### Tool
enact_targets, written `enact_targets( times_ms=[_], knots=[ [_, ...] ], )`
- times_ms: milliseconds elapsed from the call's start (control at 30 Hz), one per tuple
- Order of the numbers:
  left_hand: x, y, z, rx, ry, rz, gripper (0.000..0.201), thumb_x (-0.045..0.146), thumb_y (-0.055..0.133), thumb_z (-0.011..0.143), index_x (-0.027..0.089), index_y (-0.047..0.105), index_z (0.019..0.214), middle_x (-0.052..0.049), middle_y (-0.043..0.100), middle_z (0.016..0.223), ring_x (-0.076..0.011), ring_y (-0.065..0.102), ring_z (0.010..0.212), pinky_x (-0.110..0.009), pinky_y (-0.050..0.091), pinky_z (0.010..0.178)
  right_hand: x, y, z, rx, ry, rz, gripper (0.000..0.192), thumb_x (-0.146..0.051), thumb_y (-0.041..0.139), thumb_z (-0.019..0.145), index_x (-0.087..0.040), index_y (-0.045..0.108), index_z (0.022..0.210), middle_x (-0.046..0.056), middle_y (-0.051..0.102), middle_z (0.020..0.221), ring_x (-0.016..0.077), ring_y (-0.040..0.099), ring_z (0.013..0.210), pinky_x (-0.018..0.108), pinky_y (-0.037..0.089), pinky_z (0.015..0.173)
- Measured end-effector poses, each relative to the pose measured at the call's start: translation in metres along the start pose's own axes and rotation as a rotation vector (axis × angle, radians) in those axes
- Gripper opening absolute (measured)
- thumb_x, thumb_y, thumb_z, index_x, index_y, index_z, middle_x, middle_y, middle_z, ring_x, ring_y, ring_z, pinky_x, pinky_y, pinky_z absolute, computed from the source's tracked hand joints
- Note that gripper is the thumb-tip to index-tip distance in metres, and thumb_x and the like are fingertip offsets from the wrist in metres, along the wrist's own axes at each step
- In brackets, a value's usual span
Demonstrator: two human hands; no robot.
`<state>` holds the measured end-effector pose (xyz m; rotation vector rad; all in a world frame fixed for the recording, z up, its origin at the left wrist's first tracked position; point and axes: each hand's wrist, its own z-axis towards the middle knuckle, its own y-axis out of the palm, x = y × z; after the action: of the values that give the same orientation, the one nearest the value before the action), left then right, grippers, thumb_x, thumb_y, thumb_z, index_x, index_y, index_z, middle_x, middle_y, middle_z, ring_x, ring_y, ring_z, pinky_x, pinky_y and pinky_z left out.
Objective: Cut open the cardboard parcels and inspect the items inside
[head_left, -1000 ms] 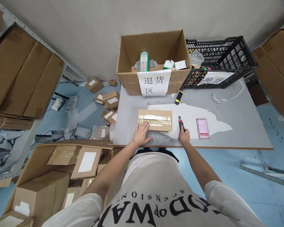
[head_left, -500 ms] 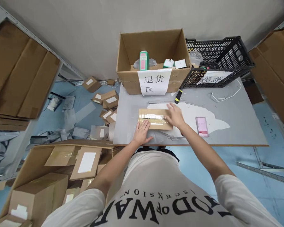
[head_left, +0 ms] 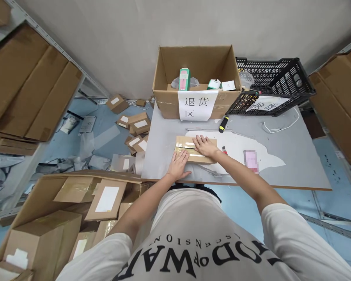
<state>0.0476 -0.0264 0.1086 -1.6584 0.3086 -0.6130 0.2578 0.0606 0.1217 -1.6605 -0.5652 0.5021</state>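
A small taped cardboard box [head_left: 195, 155] lies on the grey table. Clear tape runs along its top, with a dark seam down the middle. My left hand [head_left: 178, 164] rests on the box's front left corner, fingers extended and thumb out to the side. Flat on the box's top lies my right hand [head_left: 205, 147], its fingers spread and covering part of the seam. Just right of that hand, a small red object [head_left: 224, 150] shows partly behind my wrist. A black-and-yellow utility knife [head_left: 223, 124] lies behind the box.
At the back of the table [head_left: 304, 168] stand an open cardboard carton [head_left: 163, 105] with small boxes inside and a black plastic crate [head_left: 280, 74]. A pink-screened phone [head_left: 251, 160] and a white cable [head_left: 280, 125] lie to the right. A large parcel-filled carton [head_left: 38, 187] stands at left.
My right hand has moved left and come down flat on the box's top. The red object beside it has come into sight. My left hand stays at the box's left end.
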Motion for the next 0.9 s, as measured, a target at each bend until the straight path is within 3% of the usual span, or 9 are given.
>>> enact_targets(
  times_ms=[167, 267, 367, 467, 633, 767, 900],
  knots=[
    [0.0, 0.001, -0.004, -0.007, 0.024, 0.015, 0.093, 0.057, 0.056, 0.073, 0.013, 0.02, 0.146, -0.014, 0.02, 0.152, -0.0275, 0.011, 0.142, -0.049, 0.005, 0.114, 0.016, -0.036, 0.013, -0.134, 0.022, 0.035, 0.036, -0.019, 0.025, 0.095, -0.01, 0.048, 0.12, 0.02, 0.063, 0.112, 0.0286, 0.06, 0.103, 0.039, 0.043, 0.085],
    [0.0, 0.002, -0.005, -0.013, 0.025, 0.024, 0.094, 0.057, 0.056, 0.073, 0.013, 0.018, 0.146, -0.014, 0.019, 0.153, -0.0269, 0.009, 0.142, -0.049, 0.005, 0.114, 0.038, -0.054, 0.028, -0.144, 0.14, 0.06, 0.037, -0.034, 0.026, 0.097, -0.014, 0.052, 0.113, 0.016, 0.068, 0.099, 0.027, 0.063, 0.095, 0.037, 0.043, 0.08],
    [-0.001, 0.002, -0.005, -0.017, 0.026, 0.028, 0.095, 0.057, 0.057, 0.073, 0.013, 0.017, 0.146, -0.013, 0.017, 0.153, -0.0263, 0.008, 0.142, -0.049, 0.005, 0.114, 0.061, -0.052, 0.038, -0.119, 0.318, 0.09, 0.039, -0.044, 0.034, 0.094, -0.015, 0.053, 0.112, 0.016, 0.066, 0.104, 0.0264, 0.062, 0.098, 0.037, 0.043, 0.081],
    [0.0, 0.002, -0.005, -0.014, 0.024, 0.023, 0.096, 0.055, 0.059, 0.072, 0.013, 0.016, 0.146, -0.013, 0.017, 0.153, -0.0264, 0.007, 0.142, -0.049, 0.006, 0.114, 0.075, -0.029, 0.034, -0.116, 0.456, 0.182, 0.044, -0.046, 0.044, 0.09, -0.015, 0.052, 0.12, 0.017, 0.061, 0.116, 0.027, 0.058, 0.104, 0.037, 0.042, 0.086],
    [-0.004, -0.005, -0.005, 0.002, 0.043, -0.016, 0.09, 0.052, 0.06, 0.074, 0.014, 0.02, 0.145, -0.014, 0.019, 0.153, -0.0265, 0.012, 0.142, -0.047, 0.012, 0.113, 0.082, 0.005, 0.02, -0.045, 0.507, 0.404, 0.049, -0.041, 0.034, 0.094, -0.01, 0.047, 0.13, 0.019, 0.054, 0.127, 0.0262, 0.05, 0.117, 0.036, 0.038, 0.096],
    [-0.034, -0.024, 0.002, 0.002, 0.044, -0.095, 0.098, 0.055, 0.063, 0.07, 0.015, 0.016, 0.146, -0.016, 0.021, 0.151, -0.0279, 0.021, 0.139, -0.042, 0.025, 0.11, 0.072, -0.005, 0.003, 0.186, 0.442, 0.311, 0.051, -0.032, 0.038, 0.092, -0.011, 0.037, 0.138, 0.021, 0.034, 0.145, 0.0329, 0.03, 0.133, 0.051, 0.026, 0.104],
    [-0.08, -0.041, 0.017, -0.08, 0.106, -0.087, 0.117, 0.063, 0.068, 0.059, 0.013, 0.01, 0.147, -0.019, 0.019, 0.151, -0.031, 0.018, 0.14, -0.043, 0.023, 0.11, 0.048, -0.021, -0.033, 0.301, 0.239, 0.195, 0.056, -0.025, 0.039, 0.09, -0.013, 0.028, 0.143, 0.017, 0.018, 0.152, 0.0329, 0.011, 0.14, 0.059, 0.013, 0.108]
  ],
)
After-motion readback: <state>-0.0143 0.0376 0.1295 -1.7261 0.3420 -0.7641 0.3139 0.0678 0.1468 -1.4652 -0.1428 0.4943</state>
